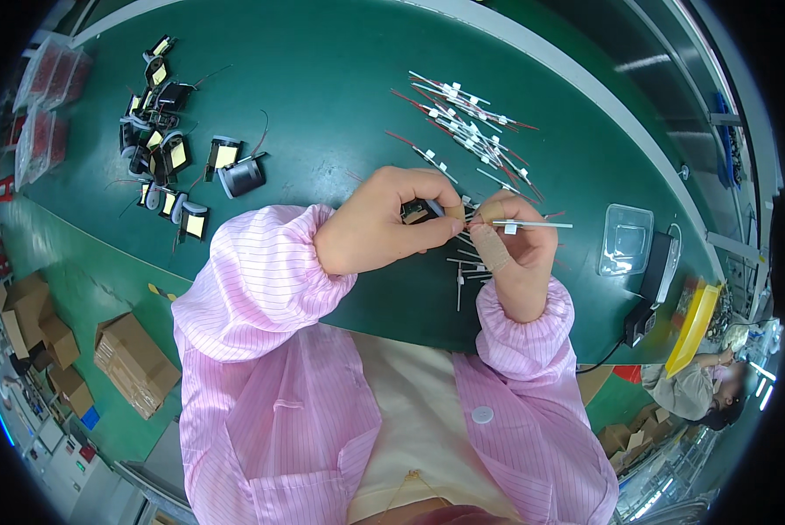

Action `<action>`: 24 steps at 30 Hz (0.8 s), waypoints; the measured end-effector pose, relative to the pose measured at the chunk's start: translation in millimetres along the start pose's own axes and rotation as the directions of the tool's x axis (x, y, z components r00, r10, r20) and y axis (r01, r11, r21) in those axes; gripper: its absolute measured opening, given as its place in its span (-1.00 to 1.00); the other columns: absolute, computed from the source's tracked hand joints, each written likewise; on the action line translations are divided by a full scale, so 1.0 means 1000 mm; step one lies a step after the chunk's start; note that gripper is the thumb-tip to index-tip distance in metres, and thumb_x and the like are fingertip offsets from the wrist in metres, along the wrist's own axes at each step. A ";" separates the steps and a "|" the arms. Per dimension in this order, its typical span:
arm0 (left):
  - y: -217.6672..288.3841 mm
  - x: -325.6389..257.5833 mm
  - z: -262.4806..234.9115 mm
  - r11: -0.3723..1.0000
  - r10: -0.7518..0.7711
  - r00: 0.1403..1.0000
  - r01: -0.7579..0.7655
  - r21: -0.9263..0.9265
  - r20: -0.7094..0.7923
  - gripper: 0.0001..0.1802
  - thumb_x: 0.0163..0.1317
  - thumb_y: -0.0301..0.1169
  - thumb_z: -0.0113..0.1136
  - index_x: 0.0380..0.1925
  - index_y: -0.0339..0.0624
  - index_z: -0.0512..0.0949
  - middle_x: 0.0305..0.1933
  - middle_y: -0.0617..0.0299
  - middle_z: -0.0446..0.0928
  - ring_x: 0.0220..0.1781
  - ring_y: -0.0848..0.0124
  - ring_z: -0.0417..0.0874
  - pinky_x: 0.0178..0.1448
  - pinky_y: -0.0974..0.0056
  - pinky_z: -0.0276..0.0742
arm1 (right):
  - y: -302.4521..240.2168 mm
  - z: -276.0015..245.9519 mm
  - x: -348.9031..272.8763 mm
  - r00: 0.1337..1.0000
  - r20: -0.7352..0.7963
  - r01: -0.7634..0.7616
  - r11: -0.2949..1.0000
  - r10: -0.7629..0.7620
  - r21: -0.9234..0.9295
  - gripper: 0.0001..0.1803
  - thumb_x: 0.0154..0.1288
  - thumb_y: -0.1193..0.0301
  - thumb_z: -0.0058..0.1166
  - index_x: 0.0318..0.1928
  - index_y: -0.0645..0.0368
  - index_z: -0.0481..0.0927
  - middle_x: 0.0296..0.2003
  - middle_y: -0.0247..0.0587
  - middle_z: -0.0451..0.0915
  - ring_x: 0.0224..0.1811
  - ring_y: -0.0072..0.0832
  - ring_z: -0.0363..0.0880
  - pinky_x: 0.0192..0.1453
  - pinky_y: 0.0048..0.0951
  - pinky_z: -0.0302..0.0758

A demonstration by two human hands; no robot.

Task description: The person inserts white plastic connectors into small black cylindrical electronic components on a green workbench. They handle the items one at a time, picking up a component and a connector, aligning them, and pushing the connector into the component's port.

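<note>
Pinching is best done lightly, fingertips steadied together: inside the worktop's [322,105] near edge, a white stick [545,225] is pinched by the right hand [522,249], a dark part [419,213] apparently by the left hand [370,223].

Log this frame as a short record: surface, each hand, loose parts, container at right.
surface: green table
left hand: thumb and forefinger pinched together; black part at its palm, mostly hidden
right hand: pinching a thin white rod; beige strips on thumb and forefinger
parts, left: cluster of black pieces with pale yellow patches
parts, beyond hands: white rods with red wires
container: clear plastic tray
</note>
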State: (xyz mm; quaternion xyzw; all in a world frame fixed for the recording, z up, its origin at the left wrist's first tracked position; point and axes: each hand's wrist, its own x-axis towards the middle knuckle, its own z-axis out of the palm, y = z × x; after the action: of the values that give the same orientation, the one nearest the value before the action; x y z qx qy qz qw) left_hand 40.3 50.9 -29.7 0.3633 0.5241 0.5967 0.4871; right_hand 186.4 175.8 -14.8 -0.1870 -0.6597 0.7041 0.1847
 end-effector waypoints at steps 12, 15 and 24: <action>0.001 0.003 0.004 1.000 -0.029 0.999 0.029 0.008 -0.013 -0.87 0.32 -0.52 0.06 -0.23 -0.33 0.57 -0.16 0.16 0.55 -0.22 0.47 0.60 -0.26 0.41 0.54 | 0.007 -0.007 0.000 0.998 -0.063 -0.019 0.990 0.028 0.138 -0.95 0.18 0.70 0.08 -0.33 0.35 0.53 -0.36 -0.34 0.47 -0.36 -0.69 0.40 -0.27 -0.64 0.32; -0.006 0.005 0.006 0.992 0.008 0.990 -0.025 -0.120 -0.137 -0.79 0.40 -0.48 -0.05 -0.10 -0.37 0.51 -0.09 0.10 0.55 -0.06 0.37 0.63 -0.21 0.37 0.59 | 0.009 -0.013 0.000 0.987 -0.133 -0.047 0.960 0.087 0.276 -0.96 0.22 0.67 0.07 -0.31 0.35 0.54 -0.36 -0.36 0.50 -0.35 -0.71 0.41 -0.27 -0.64 0.32; 0.006 0.000 0.012 0.987 -0.134 0.983 0.143 0.067 -0.127 -0.66 0.44 -0.42 -0.13 0.17 -0.24 0.30 -0.08 0.12 0.52 -0.29 0.55 0.53 -0.38 0.49 0.41 | 0.006 -0.012 -0.001 0.984 -0.177 0.022 0.962 0.027 0.271 -0.97 0.23 0.65 0.08 -0.30 0.33 0.55 -0.30 -0.26 0.55 -0.28 -0.60 0.49 -0.18 -0.61 0.41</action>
State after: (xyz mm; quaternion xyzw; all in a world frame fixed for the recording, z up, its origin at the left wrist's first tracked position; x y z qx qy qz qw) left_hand 50.5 54.6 -21.9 0.3068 0.5992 0.5622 0.4804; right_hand 193.5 185.3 -21.3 -0.2230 -0.5376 0.7684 0.2662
